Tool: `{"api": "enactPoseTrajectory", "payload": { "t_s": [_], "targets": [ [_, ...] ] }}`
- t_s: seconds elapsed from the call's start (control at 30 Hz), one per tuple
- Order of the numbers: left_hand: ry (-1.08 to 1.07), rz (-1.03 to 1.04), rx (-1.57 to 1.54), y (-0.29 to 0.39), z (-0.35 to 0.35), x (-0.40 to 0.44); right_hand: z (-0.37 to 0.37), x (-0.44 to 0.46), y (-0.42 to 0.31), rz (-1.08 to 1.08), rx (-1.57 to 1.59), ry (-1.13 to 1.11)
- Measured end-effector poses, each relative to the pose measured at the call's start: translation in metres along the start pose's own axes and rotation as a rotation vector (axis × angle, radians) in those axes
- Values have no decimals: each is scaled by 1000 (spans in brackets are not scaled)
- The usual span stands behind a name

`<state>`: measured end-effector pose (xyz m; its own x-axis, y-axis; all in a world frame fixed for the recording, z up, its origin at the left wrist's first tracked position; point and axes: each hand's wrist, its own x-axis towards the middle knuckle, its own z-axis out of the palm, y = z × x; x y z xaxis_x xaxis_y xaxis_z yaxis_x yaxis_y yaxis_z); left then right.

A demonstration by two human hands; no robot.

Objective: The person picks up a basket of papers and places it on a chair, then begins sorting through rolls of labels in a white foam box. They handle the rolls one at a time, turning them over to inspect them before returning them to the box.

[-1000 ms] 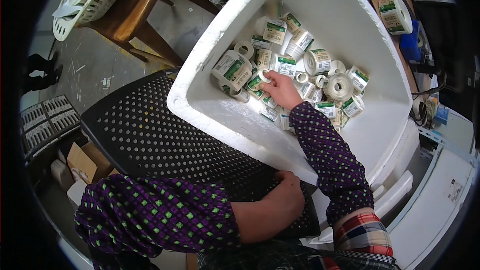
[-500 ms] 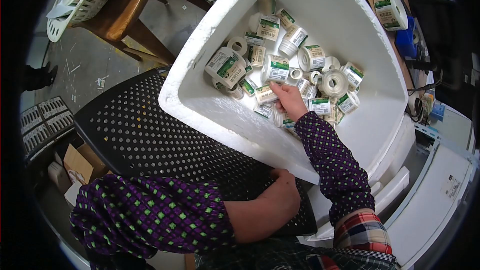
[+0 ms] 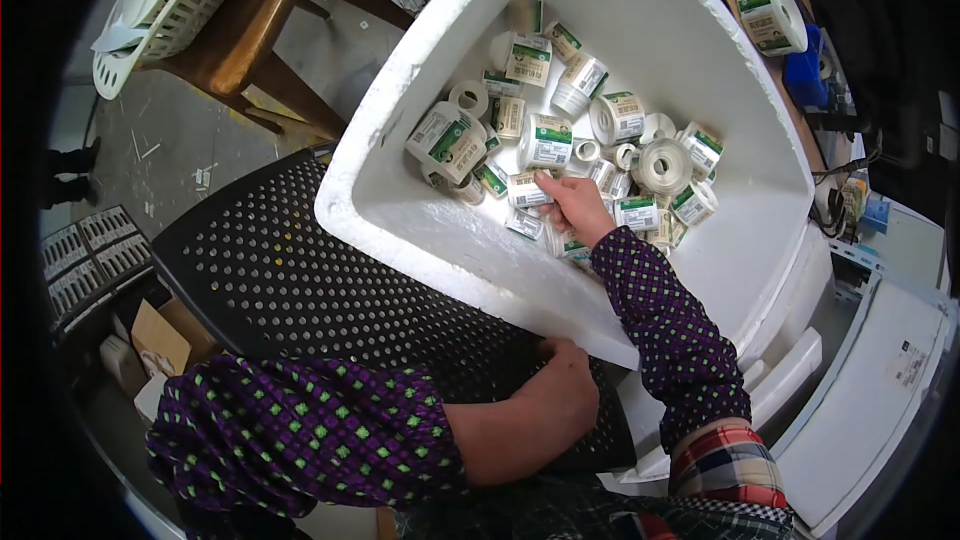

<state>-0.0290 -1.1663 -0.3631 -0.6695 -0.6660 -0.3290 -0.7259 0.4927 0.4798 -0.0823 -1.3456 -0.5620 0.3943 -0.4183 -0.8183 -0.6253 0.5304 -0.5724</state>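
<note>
My right hand (image 3: 578,206) reaches into a white foam box (image 3: 410,240) and pinches a small roll of labels (image 3: 528,189) between thumb and fingers. Around it lie several more rolls of printed labels, among them a larger green-and-white roll (image 3: 546,143) just above and a clear tape-like roll (image 3: 664,166) to the right. Below the box's near edge, my left hand (image 3: 560,395) rests at the black perforated chair (image 3: 330,270). Its fingers are curled under and mostly out of sight, so I cannot see whether they hold anything.
A wooden chair (image 3: 250,40) bears a white plastic basket (image 3: 190,15) at upper left. At upper right, a large label roll (image 3: 771,17) sits on a table by a blue holder (image 3: 806,70). An open cardboard box (image 3: 160,335) stands at lower left.
The pinched roll has turned a little, so a different part of its printed label faces me. My left hand has stayed almost still; the view has shifted slightly.
</note>
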Motion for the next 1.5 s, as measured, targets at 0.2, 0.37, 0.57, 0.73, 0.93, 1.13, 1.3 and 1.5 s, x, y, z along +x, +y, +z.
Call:
{"api": "enactPoseTrajectory", "payload": {
  "t_s": [0.2,0.37,0.57,0.73,0.93,1.13,1.3,1.5],
  "targets": [
    [-3,14,15,1,1,0,3,-6,-1,-14,-17,28],
    [-24,69,-15,-1,0,-4,-25,-13,-20,-345,-558,178],
    [33,-3,-6,2,1,-2,-51,-21,-35,-497,-1535,459],
    [22,5,1,2,3,-1,-14,-10,-3,-988,-1157,366],
    [-4,34,-15,-1,-4,-2,64,28,13,-927,-1241,45],
    [46,-4,19,1,-1,-4,66,41,7,-849,-1403,47],
    [36,2,4,2,1,-5,41,22,-4,-578,-887,-8],
    [-15,69,2,0,-3,-6,18,15,3,85,134,-250]
  ]
}}
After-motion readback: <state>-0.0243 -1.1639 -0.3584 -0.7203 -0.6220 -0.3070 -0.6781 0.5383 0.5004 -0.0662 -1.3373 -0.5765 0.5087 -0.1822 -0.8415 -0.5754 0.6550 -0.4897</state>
